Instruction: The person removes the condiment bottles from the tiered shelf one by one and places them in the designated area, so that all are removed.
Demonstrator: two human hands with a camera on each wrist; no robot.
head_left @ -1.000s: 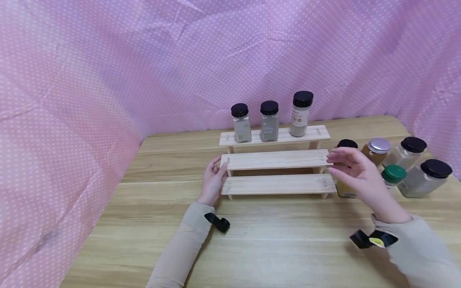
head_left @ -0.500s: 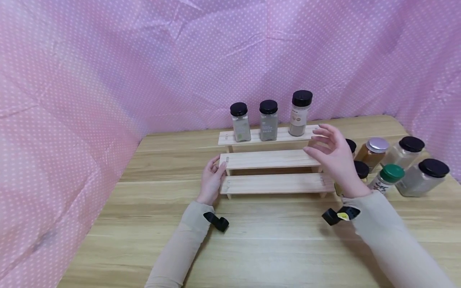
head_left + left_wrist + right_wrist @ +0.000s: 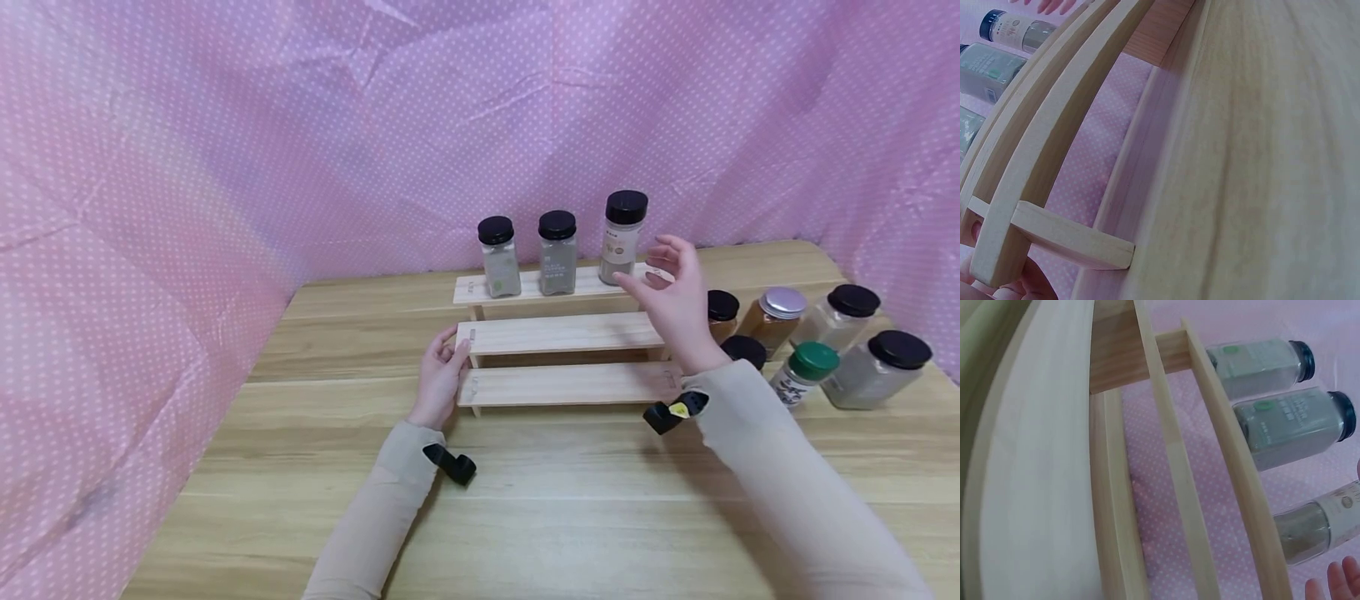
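- L hand: nearest, at L end of 3-tier wooden rack. Fingers curled round end of mid tier, thumb on top edge; forearm flat on wooden table. L wrist view: fingertips show under rack's end at the bottom edge.
- R hand: raised over R end of rack, palm facing left, fingers spread + slightly bent, holding nothing. Thumb and fingertips just beside the tall jar, no contact visible.
- Rack: centre of table. Lower + mid tiers bare.
- Top tier, L to R: square jar w/ grey-white powder, black cap; second square jar w/ grey powder, black cap; tall round jar w/ grey-brown powder, black cap. All upright.
- R of rack, on table: green-cap bottle; black-cap jar partly hidden by R forearm, contents can't tell; black-cap jar behind it; silver-lid jar w/ brown powder; 2 clear jars w/ pale contents, black lids.
- Far: pink dotted cloth as backdrop.
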